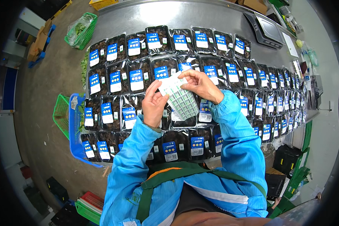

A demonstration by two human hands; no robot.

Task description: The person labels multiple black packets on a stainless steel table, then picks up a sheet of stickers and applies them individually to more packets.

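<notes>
A sheet of small green-and-white printed stickers (184,105) is held above rows of packed trays. My left hand (153,104) grips its left edge between thumb and fingers. At the sheet's upper right, my right hand (199,84) pinches with thumb and index finger; whether a single sticker is lifted there, I cannot tell. Beneath lie film-wrapped black trays (176,142) of dark brown food, with blue-and-white labels. Many, such as the back-row tray (157,39), also bear a small white code sticker. My hands and forearms hide some trays in the middle.
The trays lie on a steel table (121,21). A weighing scale (267,29) stands at the back right. Left on the floor are a green basket (87,35) and a blue crate (75,132). Black crates (286,159) stand right; another person's hand (276,202) shows below.
</notes>
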